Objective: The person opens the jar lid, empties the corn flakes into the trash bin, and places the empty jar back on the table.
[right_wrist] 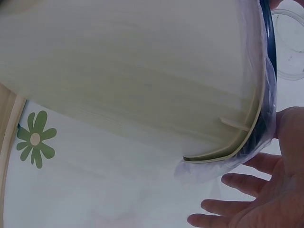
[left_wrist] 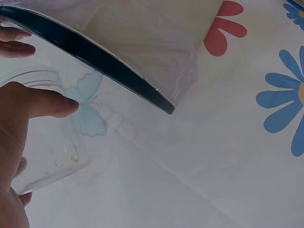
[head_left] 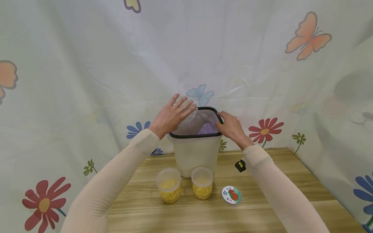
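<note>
My left hand (head_left: 174, 115) is above the left side of a white trash bin (head_left: 196, 152) with a black rim. In the left wrist view it grips a clear plastic jar (left_wrist: 54, 142) with a few yellow bits stuck inside; from the head view the hand mostly covers the jar. My right hand (head_left: 231, 126) holds the bin's right rim, thumb side at the edge. Its other fingers (right_wrist: 244, 183) spread outside the bin in the right wrist view. A thin translucent liner (right_wrist: 270, 95) folds over the rim, and crumpled purple plastic (head_left: 207, 128) lies inside the bin.
Two clear tubs, a left one (head_left: 169, 191) and a right one (head_left: 202, 189), stand before the bin with yellow bits inside. Right of them lies a round lid (head_left: 231, 195) with a tomato picture. A small black object (head_left: 240, 165) sits near my right sleeve. Flower-printed curtain (head_left: 87, 81) surrounds the wooden table (head_left: 204, 216).
</note>
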A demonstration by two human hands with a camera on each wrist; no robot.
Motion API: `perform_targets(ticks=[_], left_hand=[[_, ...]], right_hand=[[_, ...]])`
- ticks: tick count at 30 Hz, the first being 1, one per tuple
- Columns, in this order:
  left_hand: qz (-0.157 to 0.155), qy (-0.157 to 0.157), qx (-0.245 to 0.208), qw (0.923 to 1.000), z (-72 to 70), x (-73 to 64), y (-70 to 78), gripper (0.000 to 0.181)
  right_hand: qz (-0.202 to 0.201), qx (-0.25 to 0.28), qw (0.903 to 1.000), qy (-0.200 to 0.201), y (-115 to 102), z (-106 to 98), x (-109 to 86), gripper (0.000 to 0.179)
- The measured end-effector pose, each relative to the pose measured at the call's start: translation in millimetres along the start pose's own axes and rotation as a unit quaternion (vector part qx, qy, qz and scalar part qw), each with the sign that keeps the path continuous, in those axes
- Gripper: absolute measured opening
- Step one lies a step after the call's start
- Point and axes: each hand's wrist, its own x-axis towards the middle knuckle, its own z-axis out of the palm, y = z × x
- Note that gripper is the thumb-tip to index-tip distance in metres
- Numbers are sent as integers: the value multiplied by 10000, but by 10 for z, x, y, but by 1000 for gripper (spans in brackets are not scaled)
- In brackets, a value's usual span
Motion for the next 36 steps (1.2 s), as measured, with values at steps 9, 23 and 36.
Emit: perform_targets(ticks=[9, 23, 36], left_hand=[[-715, 467, -892, 9923, 3, -8, 49, 75], [-1583, 1033, -2176, 9576, -67, -102, 179, 85], [-2011, 1543, -2674, 9297, -106, -195, 308, 88]], right_hand=[[-261, 39, 9993, 269, -17, -52, -43, 54], [-694, 197, 9950, 687, -133, -139, -235, 57], [-1308, 254, 9841, 1172, -249, -215, -549, 60]])
